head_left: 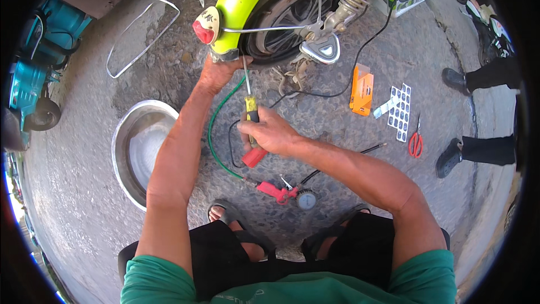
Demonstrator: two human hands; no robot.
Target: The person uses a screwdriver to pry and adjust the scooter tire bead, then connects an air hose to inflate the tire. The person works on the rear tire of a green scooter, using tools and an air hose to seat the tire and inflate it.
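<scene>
**Screwdriver (251, 103) lining up with the tyre (256, 48)**

The right hand (267, 130) is gripping the screwdriver, its shaft pointing toward twelve o'clock, where the tyre is standing. The left hand (221, 74), at eleven, is sitting nearer, just under the mudguard (236, 0); its finger closure I cannot tell. The basin (126, 160) is bounding nine, the inflator (274, 191) six; ground (320, 119) is stretching toward two, up to an orange box (361, 91).

The fender (239, 0) is cut off above. Below it, the right hand (270, 129) partly covers the screwdriver (251, 103) and a red piece (255, 157) is blurred; lower left of it, the left forearm (181, 141) partly hides a basin (125, 157).
</scene>
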